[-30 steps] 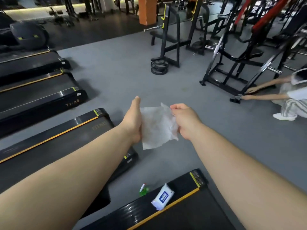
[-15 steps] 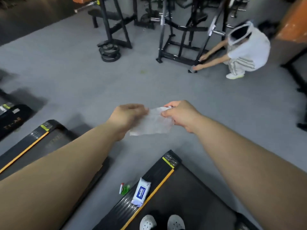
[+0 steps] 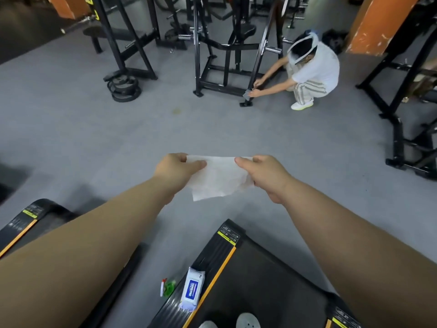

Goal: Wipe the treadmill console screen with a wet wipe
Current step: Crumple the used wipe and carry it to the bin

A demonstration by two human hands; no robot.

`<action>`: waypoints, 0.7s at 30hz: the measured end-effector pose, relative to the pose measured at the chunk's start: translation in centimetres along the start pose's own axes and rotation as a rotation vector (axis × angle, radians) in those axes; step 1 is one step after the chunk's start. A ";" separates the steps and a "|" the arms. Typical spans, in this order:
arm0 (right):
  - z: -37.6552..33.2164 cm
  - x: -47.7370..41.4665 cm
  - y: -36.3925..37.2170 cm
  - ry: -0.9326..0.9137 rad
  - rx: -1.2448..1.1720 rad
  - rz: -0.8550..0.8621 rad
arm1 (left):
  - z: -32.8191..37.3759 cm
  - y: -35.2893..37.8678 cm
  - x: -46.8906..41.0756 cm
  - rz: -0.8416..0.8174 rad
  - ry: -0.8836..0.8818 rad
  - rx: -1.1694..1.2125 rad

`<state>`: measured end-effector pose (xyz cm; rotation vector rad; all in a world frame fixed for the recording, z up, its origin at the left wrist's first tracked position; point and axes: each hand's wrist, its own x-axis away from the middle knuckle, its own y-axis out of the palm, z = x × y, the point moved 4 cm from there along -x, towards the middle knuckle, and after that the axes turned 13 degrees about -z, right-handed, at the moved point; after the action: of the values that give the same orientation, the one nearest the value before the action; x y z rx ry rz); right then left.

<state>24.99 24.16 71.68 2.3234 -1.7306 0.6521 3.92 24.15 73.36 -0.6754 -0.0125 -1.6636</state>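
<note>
A white wet wipe (image 3: 218, 177) hangs spread out in front of me over the grey floor. My left hand (image 3: 176, 172) pinches its upper left corner and my right hand (image 3: 264, 176) pinches its upper right corner. Below, I stand on a black treadmill deck (image 3: 255, 280) with a yellow stripe. A white and blue wipe pack (image 3: 192, 288) lies on the deck's left side rail. No treadmill console or screen is in view.
A small green spray bottle (image 3: 168, 285) lies on the floor beside the pack. Another treadmill (image 3: 30, 216) is at the left. A crouching person (image 3: 309, 67) wipes a black weight machine frame (image 3: 227, 65) ahead. Weight plates (image 3: 124, 87) lie on the floor; more racks stand right.
The view has swung right, away from the row of treadmills. My hands have moved apart and pulled the wipe open from a crumpled sheet to a flat spread.
</note>
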 end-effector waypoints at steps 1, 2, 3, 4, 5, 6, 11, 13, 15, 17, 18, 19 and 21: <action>0.1 0.1 -0.1 0.004 -0.060 -0.004 | 0.4 0.4 0.0 0.018 0.020 -0.007; 0.1 0.3 -0.2 0.000 -0.111 -0.010 | 0.9 0.7 0.0 0.038 0.038 -0.020; 0.1 0.5 -0.3 -0.001 -0.153 -0.015 | 1.3 1.2 -0.1 0.054 0.063 -0.032; 0.1 0.7 -0.3 -0.004 -0.184 -0.019 | 1.7 1.6 0.0 0.066 0.085 -0.047; 0.1 0.9 -0.2 -0.006 -0.210 -0.020 | 2.1 2.2 0.0 0.062 0.109 -0.055; 0.0 1.0 -0.1 -0.010 -0.230 -0.024 | 2.5 2.8 0.1 0.038 0.135 -0.052; -0.6 1.7 0.8 -0.052 -0.302 -0.050 | 4.0 5.4 1.0 -0.187 0.251 0.017; -0.7 1.9 1.0 -0.053 -0.313 -0.022 | 4.1 5.3 1.3 -0.151 0.262 -0.022; -0.6 2.1 1.0 -0.053 -0.297 0.046 | 4.0 4.5 1.5 -0.047 0.248 -0.092; -0.2 2.2 0.5 -0.039 -0.247 0.171 | 3.9 3.2 1.6 0.048 0.212 -0.128; 0.1 2.2 0.1 -0.034 -0.230 0.234 | 3.8 2.6 1.7 0.071 0.197 -0.126; 0.3 2.3 -0.2 -0.034 -0.229 0.279 | 3.8 2.2 1.8 0.076 0.186 -0.123; 0.6 2.4 -0.1 -0.042 -0.256 0.287 | 3.6 1.8 2.0 0.069 0.173 -0.151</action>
<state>25.74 21.86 72.23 1.9521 -2.0531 0.3948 7.02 23.28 76.58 -0.6356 0.2589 -1.6627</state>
